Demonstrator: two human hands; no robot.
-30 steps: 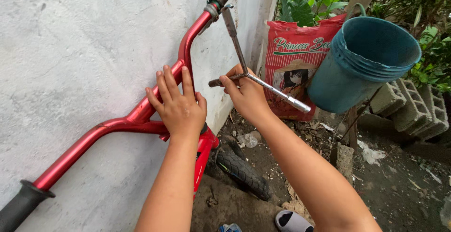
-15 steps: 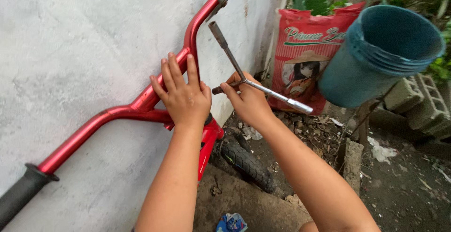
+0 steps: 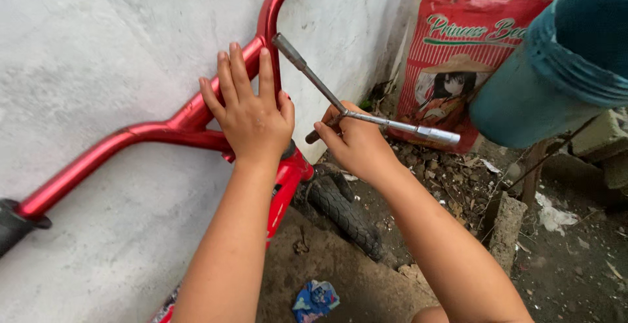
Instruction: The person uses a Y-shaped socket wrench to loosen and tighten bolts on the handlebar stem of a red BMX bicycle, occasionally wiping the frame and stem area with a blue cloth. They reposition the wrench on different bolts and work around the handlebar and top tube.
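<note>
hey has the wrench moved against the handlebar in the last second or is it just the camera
Yes, a little. The three-arm wrench in the right hand has turned: its upper arm now ends at the red handlebar, near the left hand; earlier it pointed towards the upper grip.

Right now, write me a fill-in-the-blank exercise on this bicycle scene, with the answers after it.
1. The left hand lies flat on the ______ handlebar of the bicycle.
2. The right hand grips a metal Y-shaped ______ at its hub.
3. The bicycle leans against a ______ wall.
4. Beside the red printed sack stands a stack of ______ buckets.

Missing words: red; wrench; white; teal
</note>
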